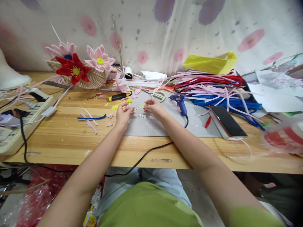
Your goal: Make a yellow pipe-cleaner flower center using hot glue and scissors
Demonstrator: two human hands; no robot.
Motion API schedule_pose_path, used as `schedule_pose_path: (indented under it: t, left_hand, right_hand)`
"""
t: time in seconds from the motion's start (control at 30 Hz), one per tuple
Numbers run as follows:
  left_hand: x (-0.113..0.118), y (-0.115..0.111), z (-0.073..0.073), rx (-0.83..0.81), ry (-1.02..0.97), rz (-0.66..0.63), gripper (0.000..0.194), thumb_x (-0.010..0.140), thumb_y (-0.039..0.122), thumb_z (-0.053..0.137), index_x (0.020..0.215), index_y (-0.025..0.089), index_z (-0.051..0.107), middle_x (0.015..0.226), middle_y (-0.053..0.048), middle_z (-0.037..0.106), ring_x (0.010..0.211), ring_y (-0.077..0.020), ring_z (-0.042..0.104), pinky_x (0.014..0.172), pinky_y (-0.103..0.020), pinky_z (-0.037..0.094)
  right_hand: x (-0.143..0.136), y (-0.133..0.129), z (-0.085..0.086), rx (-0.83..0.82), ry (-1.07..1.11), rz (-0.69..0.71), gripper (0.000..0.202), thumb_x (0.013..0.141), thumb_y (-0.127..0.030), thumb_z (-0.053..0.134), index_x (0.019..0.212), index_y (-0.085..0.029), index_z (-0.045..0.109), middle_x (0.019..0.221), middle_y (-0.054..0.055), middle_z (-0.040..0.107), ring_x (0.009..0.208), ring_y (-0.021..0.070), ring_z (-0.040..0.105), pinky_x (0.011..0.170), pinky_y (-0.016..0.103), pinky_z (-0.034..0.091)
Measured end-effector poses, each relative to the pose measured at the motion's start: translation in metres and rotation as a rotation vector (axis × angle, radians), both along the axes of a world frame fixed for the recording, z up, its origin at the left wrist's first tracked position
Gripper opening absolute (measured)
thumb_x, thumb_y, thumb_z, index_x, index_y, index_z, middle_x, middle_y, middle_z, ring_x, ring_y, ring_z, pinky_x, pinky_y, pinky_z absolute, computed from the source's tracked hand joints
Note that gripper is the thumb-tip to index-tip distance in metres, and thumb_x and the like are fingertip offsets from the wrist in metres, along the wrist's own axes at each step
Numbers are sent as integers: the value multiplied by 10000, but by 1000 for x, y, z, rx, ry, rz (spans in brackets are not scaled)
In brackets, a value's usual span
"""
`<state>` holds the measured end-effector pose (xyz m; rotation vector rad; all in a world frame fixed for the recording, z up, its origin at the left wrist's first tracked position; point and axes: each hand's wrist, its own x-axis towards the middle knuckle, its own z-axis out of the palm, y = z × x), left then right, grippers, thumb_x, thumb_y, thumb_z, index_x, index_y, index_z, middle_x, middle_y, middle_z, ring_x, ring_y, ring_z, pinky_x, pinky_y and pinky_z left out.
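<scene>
Shirt (pixel 146 208) btm ctr, I see L hand (pixel 122 116) & R hand (pixel 155 108) pinching strand (pixel 138 108); R arm (pixel 189 145) sweep could snag cord (pixel 153 149).

On desk (pixel 71 145): power strip (pixel 35 119), far left; flowers (pixel 75 71) behind it, rightward; mat (pixel 146 130) at centre — left hand (pixel 123 116) and right hand (pixel 155 108) above, glue gun (pixel 181 103) on it to their right, scissors (pixel 153 93) at rear — pipe cleaners (pixel 217 100) behind right; phone (pixel 228 121) right; tub (pixel 281 140) far right.
</scene>
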<state>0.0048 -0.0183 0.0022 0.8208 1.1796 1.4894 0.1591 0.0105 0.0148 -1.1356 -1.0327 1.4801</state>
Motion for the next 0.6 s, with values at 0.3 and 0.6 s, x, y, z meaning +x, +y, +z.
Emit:
schedule_pose_path:
  t: [0.3, 0.6]
  left_hand:
    - [22, -10, -6, 45, 138, -49, 352, 664, 149, 677, 930, 192, 451, 619, 47, 601, 609, -118, 602, 624, -267, 517]
    - [18, -4, -23, 182, 351, -5, 369, 692, 237, 689, 997, 206, 484, 673, 29, 631, 619, -117, 602, 628, -258, 488]
  right_hand:
    - [3, -18, -9, -88, 221, -54, 307, 545, -9, 662, 723, -180, 479, 609, -49, 584, 630, 109, 631, 703, 274, 551]
    - [-8, -19, -12, -72, 317, -104, 353, 488, -58, 740, 672, -193, 470, 588, -67, 574, 621, 93, 619, 686, 251, 560]
